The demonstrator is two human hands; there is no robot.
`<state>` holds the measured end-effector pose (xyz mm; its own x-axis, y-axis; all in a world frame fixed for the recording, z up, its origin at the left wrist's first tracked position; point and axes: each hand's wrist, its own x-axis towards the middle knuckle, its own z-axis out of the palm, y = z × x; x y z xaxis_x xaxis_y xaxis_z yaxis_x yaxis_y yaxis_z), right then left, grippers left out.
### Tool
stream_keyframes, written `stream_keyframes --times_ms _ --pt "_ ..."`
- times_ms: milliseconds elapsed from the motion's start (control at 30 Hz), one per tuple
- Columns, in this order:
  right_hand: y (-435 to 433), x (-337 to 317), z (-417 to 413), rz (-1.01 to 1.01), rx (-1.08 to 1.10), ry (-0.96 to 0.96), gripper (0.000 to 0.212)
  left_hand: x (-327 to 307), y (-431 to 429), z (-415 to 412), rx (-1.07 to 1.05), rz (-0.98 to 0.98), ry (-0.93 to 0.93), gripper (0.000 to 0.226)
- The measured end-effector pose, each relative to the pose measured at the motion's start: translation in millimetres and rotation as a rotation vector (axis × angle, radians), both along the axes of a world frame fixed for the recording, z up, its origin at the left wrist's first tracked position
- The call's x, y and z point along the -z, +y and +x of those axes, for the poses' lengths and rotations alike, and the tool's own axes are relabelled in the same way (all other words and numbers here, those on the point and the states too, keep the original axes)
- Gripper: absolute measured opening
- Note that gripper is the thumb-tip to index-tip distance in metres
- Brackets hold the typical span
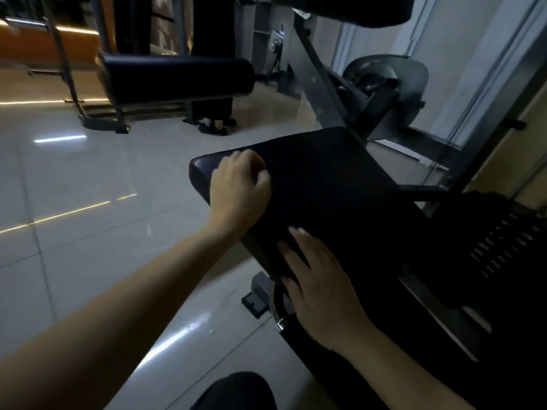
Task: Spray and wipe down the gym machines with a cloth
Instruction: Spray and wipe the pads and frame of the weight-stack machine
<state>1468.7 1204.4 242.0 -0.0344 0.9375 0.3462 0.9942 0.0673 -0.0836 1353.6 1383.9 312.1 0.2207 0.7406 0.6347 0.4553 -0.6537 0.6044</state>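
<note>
On my left the tiled floor (88, 179) shines, with a black roller pad (177, 75) on the machine behind it. My left hand (239, 184) sits at the far left corner of the black seat pad (325, 179), fingers curled under, knuckles up. I cannot tell whether it is bunched on a cloth or just clenched, since anything dark there is lost against the vinyl. The pad fills the middle of my view, tilted away to the right. My right hand (322, 285) lies flat on its near edge, fingers straight, grasping nothing and bracing the seat. To the right stands a perforated cover (500, 244). No spray bottle shows. To wipe well, I judge I should keep the right hand steadying, drag the left in overlapping passes across the pad, and cover the glossy corner and side edges.
</note>
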Motion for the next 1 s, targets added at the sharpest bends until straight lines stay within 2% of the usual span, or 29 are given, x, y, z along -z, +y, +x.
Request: stream_keyframes --times_ms 67,167,267,367,467,533,633,800,867,1000 --pt "-49.6 12.1 21.9 -0.038 0.03 0.048 0.054 -0.9 -7.6 16.2 0.086 -0.045 0.102 0.01" --pt "-69.8 17.7 33.6 -0.059 0.073 0.049 0.054 0.2 -16.0 29.8 0.156 -0.096 0.181 0.01" --pt "-25.1 3.3 11.1 0.035 0.099 0.026 0.051 3.4 -15.8 36.2 0.171 -0.172 0.221 0.011" --pt "34.3 -14.2 -13.0 0.102 0.098 0.068 0.049 9.3 -14.4 37.8 0.159 -0.168 0.22 0.013" --pt "38.5 -14.0 -13.1 0.089 0.093 0.115 0.047 14.7 -11.9 35.3 0.131 -0.135 0.177 0.014" --pt "6.0 -2.4 -0.4 0.077 0.089 0.101 0.043 16.5 -15.0 35.8 0.108 -0.106 0.169 0.011" --pt "-65.9 23.3 24.3 0.027 0.106 0.116 0.049 19.9 -20.4 35.6 0.076 -0.054 0.175 0.011" --pt "-171.3 53.1 65.7 -0.167 0.192 0.138 0.057 27.4 -32.2 38.9 -0.064 0.14 0.379 0.016" --pt "-175.9 55.1 66.5 -0.191 0.198 0.131 0.057 32.4 -35.3 42.9 -0.144 0.189 0.447 0.022" --pt "-115.0 44.4 48.8 -0.031 0.18 0.14 0.055 36.7 -33.9 45.0 -0.198 0.189 0.428 0.033"
